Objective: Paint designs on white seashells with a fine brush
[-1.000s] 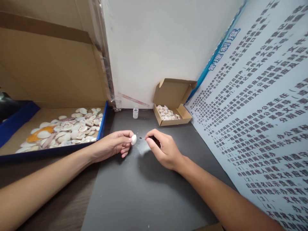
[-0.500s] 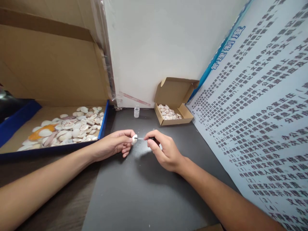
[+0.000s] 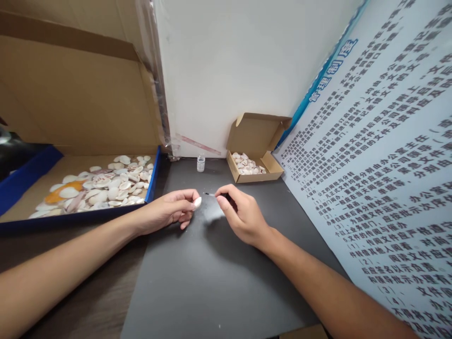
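Note:
Between thumb and fingers, my left hand [image 3: 179,207] pinches a small white seashell [image 3: 197,202]. A thin applicator brush [image 3: 211,194] with a dark tip is held in my right hand [image 3: 243,212], its black handle mostly hidden by the fingers. The brush tip points left and stands a little apart from the shell, above and to its right. Behind both hands, a small clear glass bottle [image 3: 200,164] with a label stands upright on the dark tabletop [image 3: 212,282]; no cap shows on it.
A large blue-edged cardboard box [image 3: 151,181] at left holds many shells and an orange piece [image 3: 58,194]. A smaller open cardboard box [image 3: 259,178] with shells sits at the back right. A white panel [image 3: 219,70] rises behind, and a printed board [image 3: 381,188] leans along the right.
My right hand has drawn the brush up and away from the shell, where its tip was on the surface. The shell has turned slightly in my left hand, which stays in place.

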`<move>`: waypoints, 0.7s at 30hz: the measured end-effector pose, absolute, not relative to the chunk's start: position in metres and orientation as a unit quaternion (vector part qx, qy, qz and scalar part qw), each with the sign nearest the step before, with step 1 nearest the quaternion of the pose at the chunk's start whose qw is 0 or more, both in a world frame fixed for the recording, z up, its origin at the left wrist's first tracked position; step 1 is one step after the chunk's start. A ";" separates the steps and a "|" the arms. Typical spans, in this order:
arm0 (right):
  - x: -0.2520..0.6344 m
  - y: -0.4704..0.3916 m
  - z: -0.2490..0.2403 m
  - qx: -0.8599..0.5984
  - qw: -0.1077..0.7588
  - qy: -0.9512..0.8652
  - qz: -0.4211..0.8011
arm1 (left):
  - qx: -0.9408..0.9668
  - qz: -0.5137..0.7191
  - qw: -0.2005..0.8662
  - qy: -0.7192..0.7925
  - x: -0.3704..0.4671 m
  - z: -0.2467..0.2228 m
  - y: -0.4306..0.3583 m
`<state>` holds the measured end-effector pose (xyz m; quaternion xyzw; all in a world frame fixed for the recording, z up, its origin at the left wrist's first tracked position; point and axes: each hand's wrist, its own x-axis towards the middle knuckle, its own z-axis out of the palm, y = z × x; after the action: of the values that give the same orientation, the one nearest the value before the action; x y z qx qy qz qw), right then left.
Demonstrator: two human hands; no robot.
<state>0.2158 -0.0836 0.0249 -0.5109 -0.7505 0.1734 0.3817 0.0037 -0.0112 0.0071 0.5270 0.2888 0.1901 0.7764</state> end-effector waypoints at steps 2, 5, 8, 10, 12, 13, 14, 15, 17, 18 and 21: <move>0.216 -0.083 0.025 -0.516 0.400 -0.739 0.168 | 0.529 0.190 0.776 0.286 0.004 0.008 -0.011; 0.216 -0.084 0.024 -0.475 0.405 -0.756 0.194 | 0.530 0.189 0.776 0.284 0.004 0.009 -0.012; 0.216 -0.084 0.023 -0.464 0.391 -0.765 0.215 | 0.534 0.188 0.774 0.284 0.004 0.010 -0.012; 0.216 -0.083 0.022 -0.489 0.399 -0.749 0.203 | 0.535 0.189 0.773 0.283 0.004 0.010 -0.012; 0.216 -0.082 0.022 -0.503 0.413 -0.735 0.194 | 0.533 0.191 0.773 0.286 0.005 0.010 -0.012; 0.216 -0.082 0.022 -0.499 0.417 -0.734 0.195 | 0.531 0.193 0.773 0.289 0.005 0.010 -0.012; 0.217 -0.082 0.022 -0.491 0.418 -0.738 0.200 | 0.530 0.195 0.772 0.292 0.005 0.011 -0.013; 0.217 -0.082 0.022 -0.481 0.417 -0.743 0.205 | 0.529 0.197 0.771 0.296 0.006 0.012 -0.013; 0.216 -0.084 0.022 -0.464 0.415 -0.753 0.215 | 0.527 0.198 0.769 0.303 0.007 0.014 -0.014; 0.216 -0.084 0.022 -0.459 0.414 -0.755 0.218 | 0.527 0.196 0.769 0.305 0.007 0.015 -0.015; 0.216 -0.085 0.022 -0.458 0.417 -0.753 0.222 | 0.532 0.189 0.767 0.304 0.008 0.017 -0.015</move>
<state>0.2157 -0.0852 0.0218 -0.4580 -0.7531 0.2224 0.4166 0.0080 -0.0153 0.0168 0.5319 0.3043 0.1894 0.7672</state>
